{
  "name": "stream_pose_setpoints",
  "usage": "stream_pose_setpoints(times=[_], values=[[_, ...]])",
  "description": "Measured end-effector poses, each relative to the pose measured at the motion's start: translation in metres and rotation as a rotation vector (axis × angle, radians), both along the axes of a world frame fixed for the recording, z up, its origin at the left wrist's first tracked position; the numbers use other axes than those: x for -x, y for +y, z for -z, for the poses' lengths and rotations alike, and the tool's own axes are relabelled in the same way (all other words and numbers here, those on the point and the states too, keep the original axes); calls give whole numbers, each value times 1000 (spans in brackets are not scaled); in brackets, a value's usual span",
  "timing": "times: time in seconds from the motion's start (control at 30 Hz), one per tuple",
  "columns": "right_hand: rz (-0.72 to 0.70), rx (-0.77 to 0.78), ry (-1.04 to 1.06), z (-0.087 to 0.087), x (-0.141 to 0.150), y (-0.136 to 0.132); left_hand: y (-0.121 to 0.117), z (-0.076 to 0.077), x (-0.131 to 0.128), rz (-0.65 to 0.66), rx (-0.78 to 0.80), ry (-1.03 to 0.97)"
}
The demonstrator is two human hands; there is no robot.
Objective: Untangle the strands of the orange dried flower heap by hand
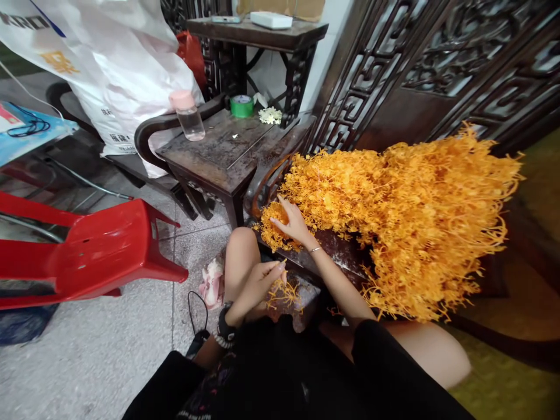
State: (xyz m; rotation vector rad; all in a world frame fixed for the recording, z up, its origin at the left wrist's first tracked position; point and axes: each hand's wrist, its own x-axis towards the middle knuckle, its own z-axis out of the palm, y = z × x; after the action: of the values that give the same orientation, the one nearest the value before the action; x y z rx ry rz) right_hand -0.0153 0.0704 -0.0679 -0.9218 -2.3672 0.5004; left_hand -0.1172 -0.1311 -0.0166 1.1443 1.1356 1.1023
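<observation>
My left hand (262,280) is closed in a pinch over my lap, its thumb and fingers around the stem of an orange plastic-looking sprig (284,296) whose thin branches hang below the fingers. My right hand (294,224) reaches across with fingers stretched out over a small heap of orange pieces (277,240) at the bench's left end. It touches or hovers just over that heap; I cannot tell which. A large pile of similar orange branching sprigs (420,216) covers the dark wooden bench to the right.
A dark wooden side table (219,153) holds a bottle with a pink cap (188,116), green tape (242,107) and small pale pieces (270,115). A red plastic chair (105,248) and a large white sack (118,64) stand left. Pinkish crumpled material (212,284) lies on the floor.
</observation>
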Motion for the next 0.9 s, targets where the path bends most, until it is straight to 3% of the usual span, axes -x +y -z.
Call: stream_pose_setpoints(times=[0.13,0.2,0.27,0.33,0.43,0.5,0.57,0.67,0.77,0.9], values=[[-7,130,197,-24,-16,-14,11,-9,-7,-24,-20,-126],[-109,399,355,-37,-35,-35,18,-10,-14,-35,3,-214],[-334,766,436,-44,-57,-62,27,-9,-21,-93,19,-301],[-433,939,498,-43,-79,-92,36,-7,-28,-153,20,-349],[-329,1073,485,-33,-98,-129,51,-3,-37,-141,10,-277],[-188,1054,434,-23,-103,-144,63,2,-39,-103,-14,-167],[-65,935,370,-15,-105,-152,80,10,-36,-133,-65,-46],[57,654,170,0,-109,-158,109,23,-25,-333,-154,179],[118,481,-169,25,-111,-162,137,32,-13,-495,-311,561],[184,509,-319,63,-108,-170,156,43,-15,-348,-251,1019]])
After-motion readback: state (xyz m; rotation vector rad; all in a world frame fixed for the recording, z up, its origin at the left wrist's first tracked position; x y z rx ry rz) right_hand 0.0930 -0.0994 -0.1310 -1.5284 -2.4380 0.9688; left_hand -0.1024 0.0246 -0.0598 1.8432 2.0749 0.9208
